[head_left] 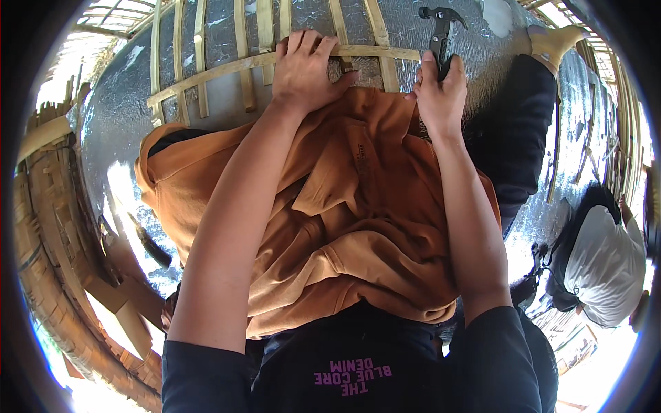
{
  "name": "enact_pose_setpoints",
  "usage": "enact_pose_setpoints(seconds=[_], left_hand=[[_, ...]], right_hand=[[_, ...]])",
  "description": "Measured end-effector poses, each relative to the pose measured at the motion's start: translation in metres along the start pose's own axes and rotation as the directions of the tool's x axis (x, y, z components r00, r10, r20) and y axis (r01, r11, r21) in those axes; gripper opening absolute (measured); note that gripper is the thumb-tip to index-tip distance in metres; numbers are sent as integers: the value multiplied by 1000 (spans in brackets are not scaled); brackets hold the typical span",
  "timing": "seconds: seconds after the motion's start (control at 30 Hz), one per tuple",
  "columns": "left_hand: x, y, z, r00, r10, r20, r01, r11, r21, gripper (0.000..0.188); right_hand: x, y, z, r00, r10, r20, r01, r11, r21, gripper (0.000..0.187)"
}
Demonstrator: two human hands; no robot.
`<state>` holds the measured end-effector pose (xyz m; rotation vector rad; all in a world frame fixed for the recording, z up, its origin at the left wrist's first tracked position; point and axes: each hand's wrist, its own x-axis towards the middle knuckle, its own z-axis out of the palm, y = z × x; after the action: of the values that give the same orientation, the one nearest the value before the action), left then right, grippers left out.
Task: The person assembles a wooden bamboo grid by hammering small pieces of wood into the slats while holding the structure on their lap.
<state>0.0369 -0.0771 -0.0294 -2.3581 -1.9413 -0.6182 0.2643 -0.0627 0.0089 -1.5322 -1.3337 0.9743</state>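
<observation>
Silver foil sheeting forms the background surface, and a lattice of bamboo slats lies against it. Woven bamboo work curves along the left edge of the view, and an orange garment hangs between the two forearms.

Left hand: the grip is closed over the horizontal bamboo slat, fingers wrapped across its top edge where it crosses the upright slats. Right hand: the grip is closed around the handle of a claw hammer, whose black head stands above the fist, just beside the right end of the same slat. No nail can be made out at this size.

Recommended practice for the step judged to be in hand, fixing the cross slat to the uprights:

1. Keep the left hand pressing the slat flat against the upright beneath it, so the crossing does not shift.
2. Hold the left fingers well to the side of the strike point.
3. Grip the hammer low on the handle and strike squarely; thin bamboo probably splits under glancing blows.
4. Use short, light taps near the slat's end.

A second person in a white head covering is at the right, well apart.
</observation>
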Motion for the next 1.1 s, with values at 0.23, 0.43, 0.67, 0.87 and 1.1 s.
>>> enact_pose_setpoints(seconds=[0.23,0.43,0.67,0.87,1.1], left_hand=[[0,3,-4,995,-31,100,24,997,72,68],[2,4,-1,992,-55,115,43,994,105,82],[0,2,-1,992,-52,117,41,995,88,83],[-1,1,-2,995,-40,92,35,998,58,80],[2,5,-6,992,-65,111,63,998,25,80]], right_hand=[[-7,-2,4,999,-28,36,31,996,-81,29],[-10,-2,5,996,-29,84,39,991,-127,29],[-13,-7,7,995,-39,93,53,988,-147,29],[-11,-2,8,995,-27,96,40,989,-139,29],[-11,2,7,994,-22,104,36,990,-137,28]])
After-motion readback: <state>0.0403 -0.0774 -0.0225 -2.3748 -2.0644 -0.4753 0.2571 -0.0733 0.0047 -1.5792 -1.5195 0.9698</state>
